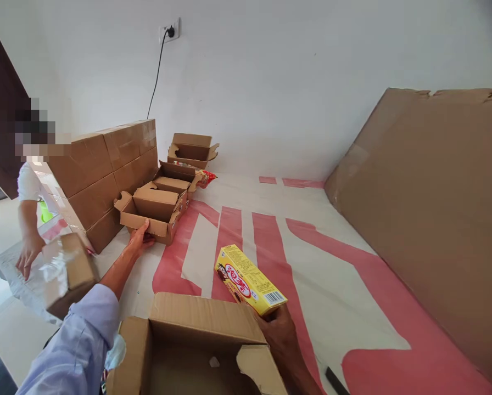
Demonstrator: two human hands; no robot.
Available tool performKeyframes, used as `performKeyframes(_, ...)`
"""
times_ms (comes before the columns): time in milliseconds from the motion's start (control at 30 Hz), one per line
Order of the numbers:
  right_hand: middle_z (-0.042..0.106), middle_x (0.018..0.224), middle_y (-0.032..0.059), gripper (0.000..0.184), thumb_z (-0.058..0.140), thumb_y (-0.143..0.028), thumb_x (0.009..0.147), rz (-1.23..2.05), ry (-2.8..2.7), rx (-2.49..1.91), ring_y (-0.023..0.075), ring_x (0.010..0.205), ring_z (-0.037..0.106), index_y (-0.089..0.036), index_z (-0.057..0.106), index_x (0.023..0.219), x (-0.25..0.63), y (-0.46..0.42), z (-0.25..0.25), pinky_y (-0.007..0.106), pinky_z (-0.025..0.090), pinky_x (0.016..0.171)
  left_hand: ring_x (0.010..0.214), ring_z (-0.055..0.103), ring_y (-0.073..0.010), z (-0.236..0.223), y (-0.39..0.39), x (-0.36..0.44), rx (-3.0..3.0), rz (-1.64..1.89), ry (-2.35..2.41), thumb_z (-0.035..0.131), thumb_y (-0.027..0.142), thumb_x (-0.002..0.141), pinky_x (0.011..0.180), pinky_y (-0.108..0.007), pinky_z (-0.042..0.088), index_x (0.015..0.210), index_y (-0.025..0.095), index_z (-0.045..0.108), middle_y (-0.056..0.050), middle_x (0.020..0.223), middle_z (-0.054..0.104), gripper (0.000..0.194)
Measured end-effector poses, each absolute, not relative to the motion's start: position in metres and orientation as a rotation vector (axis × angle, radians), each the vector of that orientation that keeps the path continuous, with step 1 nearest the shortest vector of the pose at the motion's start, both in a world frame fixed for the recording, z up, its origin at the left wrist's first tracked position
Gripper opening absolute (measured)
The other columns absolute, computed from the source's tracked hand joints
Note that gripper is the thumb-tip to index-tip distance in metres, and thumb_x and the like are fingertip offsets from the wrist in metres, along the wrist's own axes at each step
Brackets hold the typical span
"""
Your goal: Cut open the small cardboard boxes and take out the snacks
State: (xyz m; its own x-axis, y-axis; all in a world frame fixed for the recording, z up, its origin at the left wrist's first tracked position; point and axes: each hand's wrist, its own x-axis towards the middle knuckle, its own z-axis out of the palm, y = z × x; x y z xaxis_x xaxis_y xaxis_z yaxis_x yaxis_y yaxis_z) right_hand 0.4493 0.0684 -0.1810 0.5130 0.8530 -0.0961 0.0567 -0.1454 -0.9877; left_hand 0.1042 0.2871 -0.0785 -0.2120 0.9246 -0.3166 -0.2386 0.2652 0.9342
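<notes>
Head view: person at a floor sheet printed in red and white [332, 307], packing small cartons.
Right hand [281, 332]: closed on the lower end of a yellow snack box [249, 280], held tilted just above the sheet, beside the near open carton [196, 351].
Left hand [141, 237]: arm stretched out, fingers closed on the front edge of an open small carton [151, 211], nearest of three in a row.
Step (my read): pulling an empty carton in while the snack box waits.
Next move needs: carton dragged within reach, box levelled and lined up with its opening.
Nearby: stacked taped cartons [101, 175]; co-worker's hand [27, 253] on a wrapped parcel [67, 271]; leaning cardboard sheet [431, 208].
</notes>
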Motion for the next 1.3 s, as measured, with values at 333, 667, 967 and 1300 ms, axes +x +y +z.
performKeyframes(333, 0.081, 0.107, 0.0092, 0.067, 0.085, -0.045, 0.061, 0.876, -0.853, -1.580, 0.0333, 0.100, 0.077, -0.023, 0.064, 0.121, 0.449, 0.065, -0.179, 0.041, 0.062, 0.080, 0.104, 0.074, -0.0319, -0.080, 0.287, 0.151, 0.721, 1.262, 1.462, 0.087, 0.069, 0.078, 0.086, -0.043, 0.060, 0.117, 0.018, 0.061, -0.017, 0.113, 0.073, 0.069)
performKeyframes(667, 0.081, 0.101, 0.0060, 0.059, 0.084, -0.047, 0.063, 0.814, -0.934, -1.579, 0.0351, 0.096, 0.078, -0.028, 0.065, 0.115, 0.444, 0.067, -0.171, 0.042, 0.063, 0.072, 0.113, 0.072, -0.0314, -0.062, 0.270, 0.148, 0.786, 1.276, 1.373, 0.091, 0.057, 0.078, 0.085, -0.038, 0.059, 0.108, 0.019, 0.059, -0.014, 0.110, 0.073, 0.058)
performKeyframes(967, 0.081, 0.113, 0.0119, 0.066, 0.089, -0.052, 0.058, 0.931, -1.030, -1.394, 0.0348, 0.100, 0.076, -0.020, 0.070, 0.113, 0.446, 0.079, -0.138, 0.046, 0.064, 0.082, 0.125, 0.067, -0.0385, -0.050, 0.232, 0.134, 0.906, 1.153, 1.350, 0.093, 0.039, 0.076, 0.093, -0.042, 0.057, 0.113, 0.015, 0.065, -0.020, 0.134, 0.069, 0.052)
performKeyframes(1300, 0.081, 0.115, 0.0110, 0.072, 0.096, -0.056, 0.050, 1.302, -1.359, -1.090, 0.0360, 0.107, 0.075, -0.023, 0.074, 0.110, 0.394, 0.142, -0.095, 0.053, 0.061, 0.095, 0.112, 0.070, -0.0356, -0.045, 0.143, 0.108, 1.089, 1.098, 1.436, 0.090, 0.015, 0.066, 0.094, -0.042, 0.057, 0.094, 0.017, 0.077, -0.015, 0.119, 0.076, 0.032)
